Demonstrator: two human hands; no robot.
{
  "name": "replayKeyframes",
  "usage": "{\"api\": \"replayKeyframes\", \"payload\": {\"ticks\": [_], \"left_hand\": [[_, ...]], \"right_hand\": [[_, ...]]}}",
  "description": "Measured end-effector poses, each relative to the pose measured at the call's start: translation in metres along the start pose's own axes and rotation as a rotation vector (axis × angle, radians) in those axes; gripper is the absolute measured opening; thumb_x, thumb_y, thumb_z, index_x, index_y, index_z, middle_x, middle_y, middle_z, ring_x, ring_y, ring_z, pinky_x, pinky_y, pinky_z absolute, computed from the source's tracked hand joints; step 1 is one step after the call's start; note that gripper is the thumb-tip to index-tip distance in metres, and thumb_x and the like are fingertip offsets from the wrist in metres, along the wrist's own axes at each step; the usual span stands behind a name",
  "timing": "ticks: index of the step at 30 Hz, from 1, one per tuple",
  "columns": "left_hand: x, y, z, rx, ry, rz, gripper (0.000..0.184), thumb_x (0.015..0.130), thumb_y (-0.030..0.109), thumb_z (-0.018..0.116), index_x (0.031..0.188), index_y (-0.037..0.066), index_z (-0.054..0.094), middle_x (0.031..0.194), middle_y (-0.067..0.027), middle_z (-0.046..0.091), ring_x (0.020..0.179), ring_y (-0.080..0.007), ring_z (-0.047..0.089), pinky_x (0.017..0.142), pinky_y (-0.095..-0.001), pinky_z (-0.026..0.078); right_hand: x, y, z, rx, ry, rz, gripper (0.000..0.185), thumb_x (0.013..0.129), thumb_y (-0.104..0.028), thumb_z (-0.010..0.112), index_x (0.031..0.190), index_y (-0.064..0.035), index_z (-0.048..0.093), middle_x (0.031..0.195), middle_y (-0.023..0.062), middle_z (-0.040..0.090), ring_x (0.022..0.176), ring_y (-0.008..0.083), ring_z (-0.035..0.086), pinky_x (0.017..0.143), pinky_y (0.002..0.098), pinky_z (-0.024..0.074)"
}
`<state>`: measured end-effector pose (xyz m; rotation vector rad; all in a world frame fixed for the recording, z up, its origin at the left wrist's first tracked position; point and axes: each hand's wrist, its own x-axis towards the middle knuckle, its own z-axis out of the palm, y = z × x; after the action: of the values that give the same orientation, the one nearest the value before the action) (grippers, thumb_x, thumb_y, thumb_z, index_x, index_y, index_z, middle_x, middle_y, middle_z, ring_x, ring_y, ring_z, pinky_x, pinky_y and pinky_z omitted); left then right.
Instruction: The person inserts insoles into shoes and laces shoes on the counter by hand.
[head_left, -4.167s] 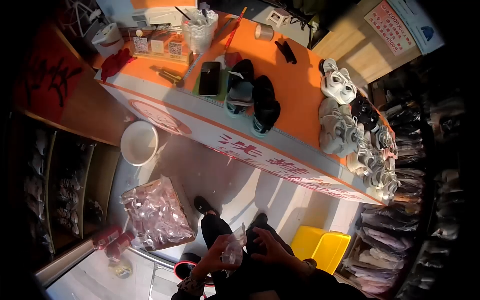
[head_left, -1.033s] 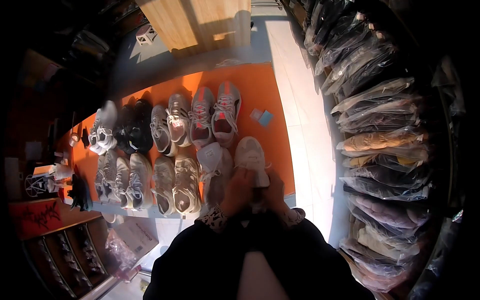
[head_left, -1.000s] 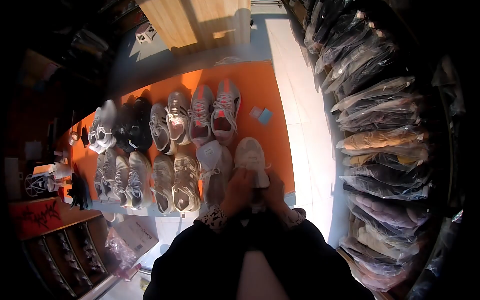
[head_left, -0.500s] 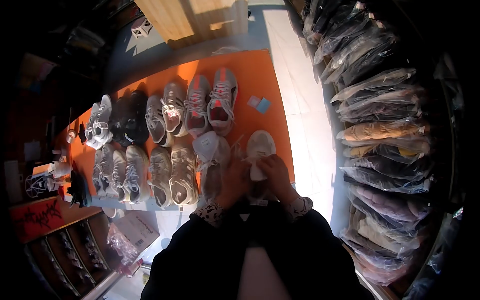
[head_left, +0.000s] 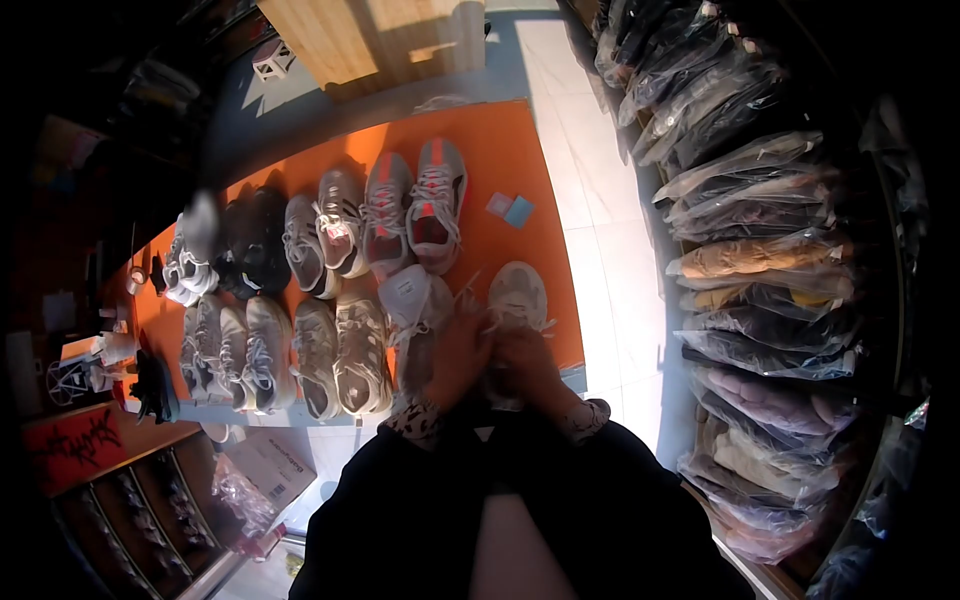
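Note:
A pale shoe (head_left: 517, 290) lies toe away from me near the front edge of the orange table. My right hand (head_left: 530, 366) is over its opening, fingers bent against the shoe's upper. My left hand (head_left: 458, 358) is at the shoe's left side, its fingertips close to the laces; what they hold is too dark to make out. Left of it rests the other pale shoe (head_left: 417, 350), with a white tongue-shaped piece (head_left: 405, 295) standing up at its toe end. Loose white lace shows between the two shoes.
Several pairs of shoes (head_left: 340, 220) stand in two rows on the orange table (head_left: 500, 150). A small blue packet (head_left: 518, 211) lies beyond the pale shoe. Bagged garments (head_left: 760, 270) hang along the right. A cardboard box (head_left: 270, 465) is at the lower left, near shelves (head_left: 130, 510).
The view has moved from the floor and counter to the shoe rows. Over the last second, my right hand has drawn back toward the shoe's opening, and its white tongue no longer shows folded out.

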<state>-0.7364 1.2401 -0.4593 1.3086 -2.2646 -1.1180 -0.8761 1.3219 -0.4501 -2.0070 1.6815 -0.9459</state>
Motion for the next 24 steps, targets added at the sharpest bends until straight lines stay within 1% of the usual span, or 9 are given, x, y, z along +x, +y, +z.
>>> {"api": "replayKeyframes", "payload": {"ticks": [3, 7, 9, 13, 14, 16, 19, 22, 24], "left_hand": [[0.013, 0.011, -0.002, 0.092, 0.035, 0.154, 0.022, 0.083, 0.017, 0.062, 0.104, 0.009, 0.064, 0.108, -0.0146, 0.06, 0.103, -0.0334, 0.058, 0.083, -0.0418, 0.049], [0.026, 0.019, -0.004, 0.065, 0.045, 0.145, 0.016, 0.084, 0.018, 0.061, 0.095, 0.008, 0.067, 0.108, -0.0172, 0.058, 0.102, -0.0349, 0.057, 0.083, -0.0442, 0.049], [0.029, 0.014, 0.0, 0.079, 0.095, 0.19, 0.014, 0.085, 0.017, 0.06, 0.089, 0.006, 0.068, 0.106, -0.0195, 0.057, 0.101, -0.0363, 0.057, 0.083, -0.0447, 0.048], [0.033, -0.012, 0.019, 0.054, -0.078, 0.016, 0.018, 0.086, 0.015, 0.059, 0.096, 0.003, 0.066, 0.107, -0.0206, 0.057, 0.098, -0.0369, 0.057, 0.082, -0.0442, 0.049], [0.03, -0.039, 0.036, 0.009, -0.005, 0.053, 0.018, 0.09, 0.016, 0.054, 0.095, 0.003, 0.065, 0.097, -0.0168, 0.061, 0.089, -0.0321, 0.06, 0.077, -0.0407, 0.049], [0.025, -0.042, 0.031, -0.036, 0.063, 0.087, 0.02, 0.095, 0.017, 0.05, 0.094, 0.003, 0.064, 0.087, -0.013, 0.064, 0.08, -0.0273, 0.063, 0.072, -0.0371, 0.05], [0.024, -0.009, -0.003, -0.5, 0.064, -0.15, 0.022, 0.098, 0.017, 0.045, 0.09, 0.004, 0.06, 0.08, -0.0063, 0.061, 0.071, -0.0151, 0.059, 0.064, -0.0304, 0.049], [0.029, -0.014, -0.008, -0.783, 0.059, -0.387, 0.013, 0.091, 0.01, 0.05, 0.091, 0.001, 0.058, 0.081, -0.0102, 0.056, 0.072, -0.0214, 0.057, 0.062, -0.0335, 0.047], [0.034, 0.004, -0.022, -1.086, 0.101, -0.516, 0.014, 0.093, 0.01, 0.047, 0.081, 0.004, 0.053, 0.071, -0.0056, 0.054, 0.062, -0.0147, 0.051, 0.056, -0.0281, 0.042]], "right_hand": [[-0.003, -0.005, -0.009, 0.291, 0.247, 0.271, 0.018, 0.076, -0.01, 0.066, 0.093, -0.0032, 0.064, 0.095, 0.0099, 0.066, 0.092, 0.0278, 0.063, 0.082, 0.0401, 0.0496], [0.007, 0.01, -0.02, 0.464, 0.177, 0.681, 0.018, 0.085, -0.012, 0.063, 0.098, 0.0004, 0.061, 0.099, 0.0124, 0.065, 0.093, 0.0271, 0.063, 0.077, 0.0374, 0.0529], [0.019, 0.012, -0.028, 1.179, 0.483, 0.985, 0.025, 0.087, -0.015, 0.064, 0.103, 0.0044, 0.058, 0.101, 0.0153, 0.063, 0.089, 0.0259, 0.064, 0.077, 0.0349, 0.0547], [0.027, 0.021, -0.031, 1.243, 0.507, 1.088, 0.024, 0.088, -0.016, 0.063, 0.103, 0.0023, 0.058, 0.093, 0.0121, 0.063, 0.086, 0.0207, 0.065, 0.073, 0.0302, 0.0553], [0.03, 0.017, -0.034, 1.244, 0.509, 1.088, 0.024, 0.088, -0.016, 0.063, 0.103, 0.0023, 0.058, 0.093, 0.0121, 0.063, 0.086, 0.0207, 0.065, 0.073, 0.0302, 0.0553], [0.039, 0.001, -0.041, 0.551, 0.222, 1.02, 0.022, 0.084, -0.017, 0.066, 0.096, 0.0006, 0.061, 0.088, 0.0123, 0.064, 0.083, 0.0218, 0.066, 0.071, 0.0319, 0.054], [0.019, -0.007, -0.011, 0.352, 0.258, 0.658, 0.025, 0.08, -0.017, 0.066, 0.095, 0.0017, 0.061, 0.098, 0.0195, 0.063, 0.084, 0.031, 0.065, 0.071, 0.038, 0.0525], [0.007, -0.012, -0.003, 0.296, 0.185, 0.463, 0.014, 0.076, -0.01, 0.061, 0.085, -0.0001, 0.058, 0.094, 0.0177, 0.06, 0.087, 0.0342, 0.06, 0.074, 0.0419, 0.0493], [0.004, -0.01, 0.0, 0.154, 0.098, 0.322, 0.012, 0.073, -0.008, 0.06, 0.082, -0.001, 0.057, 0.092, 0.0168, 0.059, 0.088, 0.0341, 0.058, 0.076, 0.0429, 0.0481]]}}
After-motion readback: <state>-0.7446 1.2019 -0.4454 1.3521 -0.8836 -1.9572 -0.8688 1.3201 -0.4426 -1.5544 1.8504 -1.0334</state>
